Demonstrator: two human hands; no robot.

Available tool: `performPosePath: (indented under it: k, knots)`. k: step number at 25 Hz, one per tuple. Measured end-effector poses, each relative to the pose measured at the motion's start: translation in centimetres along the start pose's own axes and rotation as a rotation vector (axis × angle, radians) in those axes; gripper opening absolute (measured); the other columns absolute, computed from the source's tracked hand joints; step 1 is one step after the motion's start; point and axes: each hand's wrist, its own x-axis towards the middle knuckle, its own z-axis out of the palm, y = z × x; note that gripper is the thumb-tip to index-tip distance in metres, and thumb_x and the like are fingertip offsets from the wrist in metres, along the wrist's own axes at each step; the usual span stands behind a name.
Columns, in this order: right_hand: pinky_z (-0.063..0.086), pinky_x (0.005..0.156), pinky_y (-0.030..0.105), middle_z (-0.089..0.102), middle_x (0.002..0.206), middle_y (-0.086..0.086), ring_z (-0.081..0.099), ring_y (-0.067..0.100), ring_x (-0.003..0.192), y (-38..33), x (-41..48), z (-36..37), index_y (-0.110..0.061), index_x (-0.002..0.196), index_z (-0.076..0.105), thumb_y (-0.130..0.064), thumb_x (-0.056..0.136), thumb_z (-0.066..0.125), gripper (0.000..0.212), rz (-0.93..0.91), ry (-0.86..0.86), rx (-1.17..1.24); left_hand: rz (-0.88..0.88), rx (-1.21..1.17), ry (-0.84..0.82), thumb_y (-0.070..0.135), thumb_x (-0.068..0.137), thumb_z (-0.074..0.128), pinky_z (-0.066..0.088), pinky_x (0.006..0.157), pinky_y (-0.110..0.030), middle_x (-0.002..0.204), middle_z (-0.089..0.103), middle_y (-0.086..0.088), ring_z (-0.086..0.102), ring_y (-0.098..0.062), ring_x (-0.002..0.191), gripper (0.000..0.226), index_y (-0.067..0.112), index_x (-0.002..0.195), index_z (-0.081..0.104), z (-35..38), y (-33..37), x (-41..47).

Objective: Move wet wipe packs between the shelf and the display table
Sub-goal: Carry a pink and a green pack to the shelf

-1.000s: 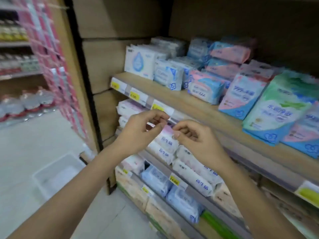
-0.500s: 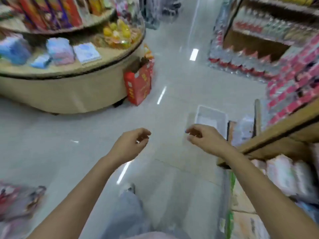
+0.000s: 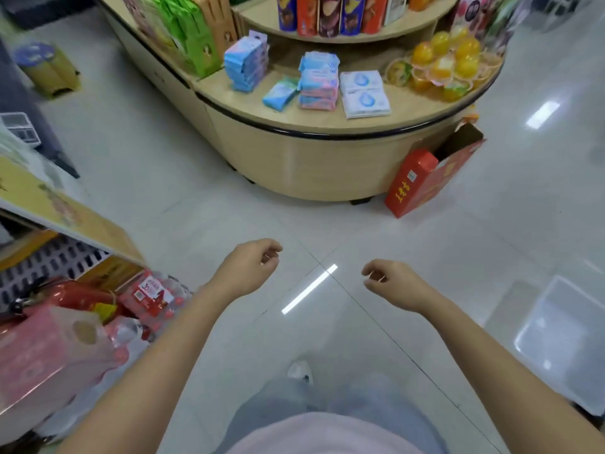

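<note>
Shop aisle, glossy pale tile floor (image 3: 203,178) w/ strip-light glare. Rounded wooden display table (image 3: 314,158) ahead, centre-top, dark trim along its edge.

On lower tier of table, wet wipe packs in a loose row:
- blue/pink bundle (image 3: 246,62) standing on edge, far left, just beside green boxes (image 3: 193,34)
- teal pack (image 3: 281,93) lying flat, tilted, touching next stack
- pink-blue stack (image 3: 318,81), several high, mid row
- white packs w/ blue drop print (image 3: 364,93), two of them, one behind the other, right of stack

Right of wipes: heap of orange/yellow jelly cups (image 3: 445,65) near table's curved end. Upper tier: upright snack tubes (image 3: 330,13), red/blue/purple.

Red carton (image 3: 429,178) on floor, top flap open, leaning against table base at right. Clear plastic bin (image 3: 563,342) on floor, far right. Left side: shelf edge (image 3: 65,217) w/ yellow panel; below it shrink-wrapped bottle packs (image 3: 154,298) w/ red labels, pink packages (image 3: 49,352) nearer cam, blurred.

Left hand (image 3: 252,267) out front over bare floor, fingers curled loosely inward, thumb near fingertips, holding nothing. Right hand (image 3: 393,283) same pose, loosely curled, empty. Hands well apart from each other, and both well short of table. No pack in either hand; all visible wipes sit on table.

Bottom of view: pale pink top, light blue trousers (image 3: 370,398), shoe tip (image 3: 299,371) on tile.
</note>
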Motion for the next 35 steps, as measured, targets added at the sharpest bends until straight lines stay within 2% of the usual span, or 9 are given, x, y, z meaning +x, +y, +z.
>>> performPosePath:
  k: [8, 13, 18, 22, 25, 29, 31, 33, 35]
  knots:
    - [0.041, 0.074, 0.021, 0.061, 0.096, -0.003, 0.056, 0.014, 0.088, -1.1, 15.9, -4.4, -0.016, 0.114, 0.062, -0.022, 0.090, 0.055, 0.025, 0.030, -0.154, -0.086, 0.036, 0.042, 0.096, 0.018, 0.092, 0.053, 0.048, 0.090, -0.031, 0.100, 0.062, 0.005, 0.060, -0.015, 0.094, 0.026, 0.017, 0.117, 0.061, -8.6, 2.5, 19.0]
    - [0.040, 0.079, 0.024, 0.063, 0.108, 0.003, 0.058, 0.021, 0.103, -5.4, 28.6, -12.4, -0.014, 0.117, 0.061, -0.023, 0.091, 0.054, 0.028, -0.023, -0.175, -0.215, -0.116, -0.033, 0.023, 0.018, 0.092, 0.053, 0.048, 0.089, -0.030, 0.102, 0.064, 0.003, 0.062, -0.016, 0.096, 0.026, 0.016, 0.117, 0.061, -9.0, 2.6, 27.2]
    - [0.039, 0.074, 0.024, 0.060, 0.097, 0.003, 0.056, 0.019, 0.093, -12.4, 40.6, -18.7, -0.010, 0.105, 0.064, -0.017, 0.089, 0.056, 0.020, -0.114, -0.101, -0.179, -0.246, -0.147, -0.017, 0.017, 0.092, 0.054, 0.048, 0.090, -0.028, 0.103, 0.065, 0.002, 0.061, -0.014, 0.091, 0.026, 0.015, 0.117, 0.062, -10.3, 0.0, 32.4]
    - [0.040, 0.081, 0.025, 0.064, 0.102, 0.007, 0.055, 0.018, 0.091, -18.0, 49.4, -19.0, -0.009, 0.109, 0.064, -0.013, 0.087, 0.057, 0.024, -0.086, -0.048, -0.086, -0.272, -0.173, -0.015, 0.014, 0.092, 0.055, 0.046, 0.087, -0.023, 0.108, 0.067, -0.002, 0.061, -0.014, 0.091, 0.028, 0.013, 0.119, 0.062, -14.4, -4.1, 39.3]
    - [0.037, 0.078, 0.023, 0.063, 0.101, 0.004, 0.058, 0.021, 0.100, -21.1, 54.9, -17.6, -0.011, 0.113, 0.062, -0.016, 0.087, 0.056, 0.028, 0.017, 0.005, -0.039, -0.258, -0.174, 0.010, 0.015, 0.091, 0.055, 0.048, 0.089, -0.029, 0.109, 0.066, -0.003, 0.061, -0.016, 0.090, 0.031, 0.014, 0.122, 0.059, -19.3, -7.1, 46.1]
    - [0.040, 0.084, 0.030, 0.060, 0.115, 0.008, 0.054, 0.027, 0.112, -24.9, 61.1, -16.0, -0.008, 0.121, 0.056, -0.024, 0.087, 0.054, 0.037, 0.346, 0.115, 0.066, -0.218, -0.189, 0.078, 0.018, 0.090, 0.056, 0.049, 0.088, -0.033, 0.112, 0.060, -0.001, 0.058, -0.015, 0.087, 0.041, 0.016, 0.130, 0.049, -28.4, -9.6, 56.4]
    - [0.039, 0.077, 0.029, 0.056, 0.103, 0.010, 0.055, 0.029, 0.103, -26.3, 64.0, -15.4, -0.004, 0.112, 0.055, -0.024, 0.084, 0.057, 0.034, 0.483, 0.119, 0.207, -0.178, -0.129, 0.138, 0.022, 0.089, 0.057, 0.048, 0.090, -0.035, 0.118, 0.059, -0.003, 0.058, -0.018, 0.097, 0.043, 0.015, 0.131, 0.048, -32.0, -10.0, 61.5]
    - [0.038, 0.066, 0.028, 0.053, 0.092, 0.009, 0.054, 0.026, 0.082, -27.3, 66.6, -14.7, -0.005, 0.098, 0.053, -0.026, 0.076, 0.063, 0.032, 0.624, 0.156, 0.410, -0.150, -0.051, 0.159, 0.028, 0.090, 0.056, 0.043, 0.093, -0.035, 0.125, 0.057, -0.006, 0.055, -0.022, 0.110, 0.047, 0.014, 0.133, 0.046, -33.9, -9.9, 65.9]
    - [0.045, 0.066, 0.029, 0.058, 0.094, 0.011, 0.058, 0.025, 0.079, -27.3, 69.2, -13.7, -0.002, 0.102, 0.056, -0.034, 0.062, 0.068, 0.052, 0.753, 0.228, 0.595, -0.134, -0.009, 0.108, 0.034, 0.089, 0.055, 0.039, 0.097, -0.036, 0.131, 0.051, -0.011, 0.048, -0.027, 0.120, 0.054, 0.010, 0.135, 0.043, -34.0, -9.4, 69.4]
